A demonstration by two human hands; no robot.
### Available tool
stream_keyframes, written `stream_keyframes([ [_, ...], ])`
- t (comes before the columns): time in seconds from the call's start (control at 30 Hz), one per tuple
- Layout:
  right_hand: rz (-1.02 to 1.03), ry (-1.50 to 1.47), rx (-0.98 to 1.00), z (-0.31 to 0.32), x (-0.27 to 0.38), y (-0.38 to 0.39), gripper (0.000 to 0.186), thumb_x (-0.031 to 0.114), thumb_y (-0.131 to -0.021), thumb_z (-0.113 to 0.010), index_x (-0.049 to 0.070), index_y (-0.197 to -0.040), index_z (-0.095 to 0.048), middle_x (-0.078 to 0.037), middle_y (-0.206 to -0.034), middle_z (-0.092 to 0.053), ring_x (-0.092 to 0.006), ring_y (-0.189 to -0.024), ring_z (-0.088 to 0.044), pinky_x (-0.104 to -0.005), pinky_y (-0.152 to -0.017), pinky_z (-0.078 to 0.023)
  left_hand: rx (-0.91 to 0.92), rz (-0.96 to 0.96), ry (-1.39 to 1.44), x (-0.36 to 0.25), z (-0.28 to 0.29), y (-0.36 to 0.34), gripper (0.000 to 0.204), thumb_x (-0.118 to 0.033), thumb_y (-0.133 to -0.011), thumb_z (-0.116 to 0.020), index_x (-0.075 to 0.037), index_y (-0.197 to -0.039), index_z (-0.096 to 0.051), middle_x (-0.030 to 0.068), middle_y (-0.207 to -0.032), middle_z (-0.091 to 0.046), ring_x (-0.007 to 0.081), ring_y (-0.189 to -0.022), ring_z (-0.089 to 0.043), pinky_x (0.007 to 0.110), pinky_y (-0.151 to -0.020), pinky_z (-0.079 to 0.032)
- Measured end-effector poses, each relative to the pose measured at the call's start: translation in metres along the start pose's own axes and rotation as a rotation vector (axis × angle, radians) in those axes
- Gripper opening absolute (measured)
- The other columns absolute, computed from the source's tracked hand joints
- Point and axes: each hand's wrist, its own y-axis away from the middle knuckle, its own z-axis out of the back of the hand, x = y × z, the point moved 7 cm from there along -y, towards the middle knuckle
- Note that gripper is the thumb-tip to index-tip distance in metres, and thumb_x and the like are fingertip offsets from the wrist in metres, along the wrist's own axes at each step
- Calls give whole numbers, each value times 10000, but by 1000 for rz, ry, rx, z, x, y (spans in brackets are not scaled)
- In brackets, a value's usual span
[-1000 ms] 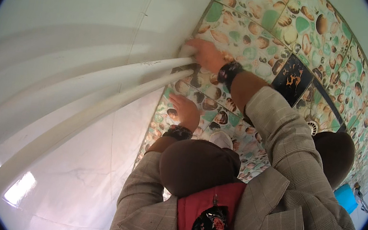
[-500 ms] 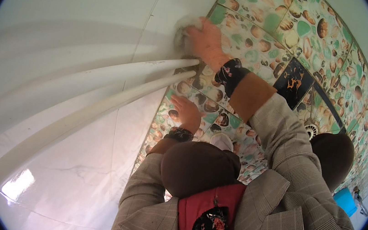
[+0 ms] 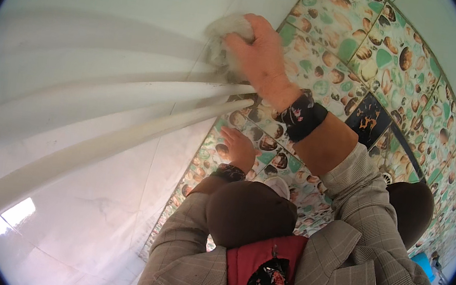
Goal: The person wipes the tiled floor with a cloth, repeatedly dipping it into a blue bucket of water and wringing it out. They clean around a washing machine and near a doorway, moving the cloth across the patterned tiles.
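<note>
My right hand [image 3: 262,55] is closed round a whitish-grey wad [image 3: 226,37], probably a rag, though blur hides its weave. It presses the wad against the pale wall [image 3: 124,10], just beyond the foot of two white pipes [image 3: 127,127]. Bent fingers and thumb grip its near side. Nearer to me, my left hand [image 3: 239,151] is low over the pebble-patterned floor tiles [image 3: 325,89], fingers stretched out and holding nothing. Whether its palm touches the floor cannot be told.
Both pipes run along the wall down to the floor corner. A dark tile [image 3: 368,119] and a round drain cover [image 3: 387,178] lie to the right. My bent knees [image 3: 250,213] and a light shoe [image 3: 278,187] are close below. Something blue [image 3: 423,264] sits far right.
My right hand has shifted the wad up the wall, a little farther from the pipes' foot. My left hand stays nearly in place while the view has shifted slightly.
</note>
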Motion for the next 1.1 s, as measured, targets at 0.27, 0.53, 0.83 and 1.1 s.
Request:
stream_keyframes([
  [0.27, 460, 347, 29, -3, 50, 4, 232, 137, -800, -585, 1, -987, -586, -92, -872, -641, -142, -780, -601, -289, -684, -479, 25, -56, -177, 0, -12, -4, 1132, -544, -633, -729, 190, -1314, -201, 396, -1398, -81, 484, -1332, -120, 474, -1081, -201],
  [0.53, 118, 29, -11, 18, 36, -35, 282, 175, -741, -607, -6, -958, -594, -198, -920, -580, -360, -870, -557, -403, -767, -455, -86, 40, -238, 2, -4, -4, 1128, -542, -635, -732, 187, -1312, -202, 367, -1413, -117, 459, -1324, -198, 441, -1067, -257],
  [0.83, 220, 159, -78, 28, 65, -39, 278, 197, -756, -603, -20, -929, -583, -210, -899, -585, -376, -856, -556, -406, -778, -448, -31, 27, -99, 2, -3, 1, 1150, -578, -621, -719, 172, -1322, -202, 369, -1410, -120, 444, -1334, -185, 467, -1049, -261],
  [1.1, 204, 316, -82, 23, 67, -36, 358, 208, -746, -594, -46, -985, -513, -220, -1012, -512, -380, -965, -475, -417, -815, -416, -73, 25, -225, 0, -4, 0, 1149, -580, -621, -718, 177, -1318, -207, 365, -1400, -164, 436, -1320, -232, 425, -1034, -312],
])
